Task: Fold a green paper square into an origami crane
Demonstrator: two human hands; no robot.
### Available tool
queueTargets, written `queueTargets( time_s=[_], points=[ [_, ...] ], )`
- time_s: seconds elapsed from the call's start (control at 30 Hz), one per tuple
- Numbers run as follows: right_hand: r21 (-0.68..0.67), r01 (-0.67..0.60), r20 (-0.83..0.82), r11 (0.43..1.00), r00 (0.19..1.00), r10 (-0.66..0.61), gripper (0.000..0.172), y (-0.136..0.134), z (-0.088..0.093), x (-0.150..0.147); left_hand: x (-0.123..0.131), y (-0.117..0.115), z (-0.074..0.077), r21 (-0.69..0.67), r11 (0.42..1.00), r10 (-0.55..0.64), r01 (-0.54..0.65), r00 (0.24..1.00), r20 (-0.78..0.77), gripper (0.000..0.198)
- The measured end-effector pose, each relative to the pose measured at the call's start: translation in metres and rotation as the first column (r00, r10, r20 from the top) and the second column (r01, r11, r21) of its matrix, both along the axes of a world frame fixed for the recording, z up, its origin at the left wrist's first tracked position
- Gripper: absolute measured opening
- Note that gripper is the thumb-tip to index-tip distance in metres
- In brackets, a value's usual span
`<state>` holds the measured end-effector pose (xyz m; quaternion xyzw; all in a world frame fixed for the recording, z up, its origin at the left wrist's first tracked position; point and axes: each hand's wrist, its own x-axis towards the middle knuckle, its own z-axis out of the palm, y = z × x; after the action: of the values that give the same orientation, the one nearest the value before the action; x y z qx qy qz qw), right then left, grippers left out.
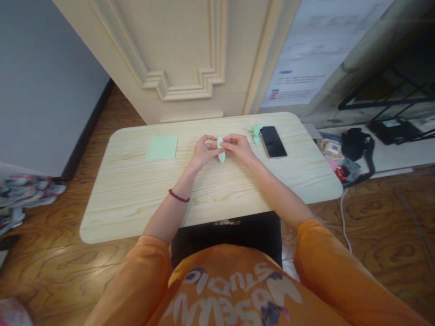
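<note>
My left hand (204, 151) and my right hand (238, 147) meet above the middle of a light wooden table (118, 213). Both pinch a narrow piece of folded pale green paper (221, 154) between their fingertips, and its lower tip points toward me. Left of my hands, a flat square of pale green paper (162, 147) lies on the wood. Beyond my right hand, a small folded green paper figure (256, 133) rests beside a black smartphone (273, 141). The phone lies face up, with its screen dark.
A cream panelled door (180, 59) stands just beyond the table. To the right, a black strap and small packets (353, 151) lie on a low white shelf, with a white cable (344, 217) running down to the wooden floor. Patterned cloth (23, 194) lies at the left.
</note>
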<state>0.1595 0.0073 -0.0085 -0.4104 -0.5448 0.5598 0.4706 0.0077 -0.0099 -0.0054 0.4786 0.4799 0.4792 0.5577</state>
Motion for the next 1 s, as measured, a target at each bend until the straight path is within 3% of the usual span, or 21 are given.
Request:
queueTargets(
  time_s=[0.2,0.43,0.73,1.0],
  points=[
    [0.068,0.117,-0.059,0.991,0.992,-0.113,0.029,0.0045,-0.0037,0.0026,-0.0004,-0.0003,-0.0010,-0.007,0.998,0.056,-0.056,0.998,0.009,0.052],
    [0.085,0.117,-0.006,0.989,0.993,-0.117,0.030,0.0036,-0.0049,0.0010,-0.0006,0.0025,-0.0024,0.033,0.988,0.153,-0.153,0.988,-0.002,0.050],
    [0.085,0.063,0.019,0.994,0.998,-0.064,0.034,0.0027,-0.0019,0.0016,-0.0020,0.0003,0.0006,0.001,0.996,0.094,-0.094,0.995,-0.021,0.052],
    [0.134,0.061,0.081,0.989,0.994,-0.073,0.035,0.0031,0.0020,0.0044,-0.0018,0.0010,0.0028,-0.137,0.987,0.097,-0.081,0.989,0.111,0.053]
  ],
)
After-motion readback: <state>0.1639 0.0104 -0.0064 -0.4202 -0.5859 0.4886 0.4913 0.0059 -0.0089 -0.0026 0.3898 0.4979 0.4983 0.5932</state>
